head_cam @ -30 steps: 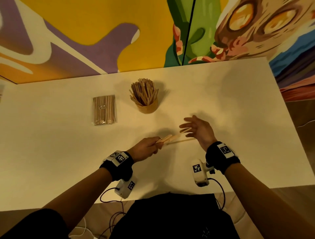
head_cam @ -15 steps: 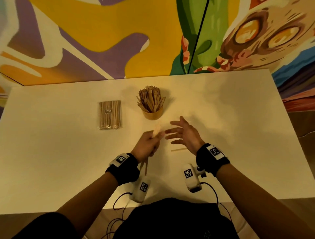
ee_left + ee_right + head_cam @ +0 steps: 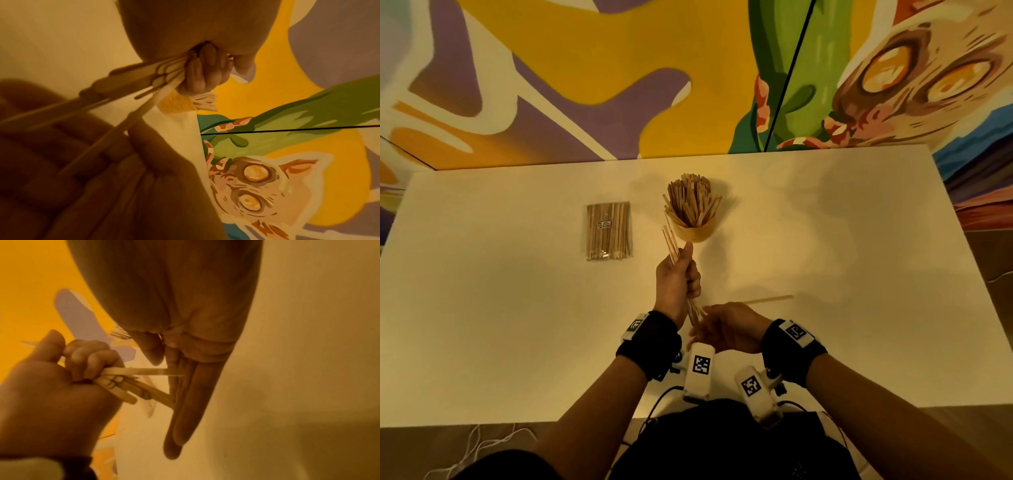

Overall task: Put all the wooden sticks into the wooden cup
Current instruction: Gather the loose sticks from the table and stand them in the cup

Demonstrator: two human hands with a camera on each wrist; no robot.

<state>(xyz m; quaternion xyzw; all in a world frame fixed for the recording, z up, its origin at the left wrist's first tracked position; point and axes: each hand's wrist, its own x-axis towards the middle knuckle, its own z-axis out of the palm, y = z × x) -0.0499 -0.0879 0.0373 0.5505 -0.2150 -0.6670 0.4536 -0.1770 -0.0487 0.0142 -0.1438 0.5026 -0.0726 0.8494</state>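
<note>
My left hand [image 3: 678, 277] grips a small bundle of wooden sticks [image 3: 671, 244] in its fist, held upright just in front of the wooden cup [image 3: 694, 232], which is crowded with several sticks. The bundle's lower ends [image 3: 131, 84] stick out below the fist and rest against the flat fingers [image 3: 185, 402] of my right hand [image 3: 726, 330], which is open beneath them. One loose stick [image 3: 768, 300] lies on the white table [image 3: 859, 274] just beyond my right hand.
A sealed clear packet of sticks [image 3: 608, 231] lies flat to the left of the cup. A painted mural wall [image 3: 619, 68] runs along the table's far edge. White wrist cameras with cables hang near the table's near edge.
My left hand turned the bundle from lying sideways to upright and lifted it toward the cup. My right hand drew back and slid under the bundle's lower ends.
</note>
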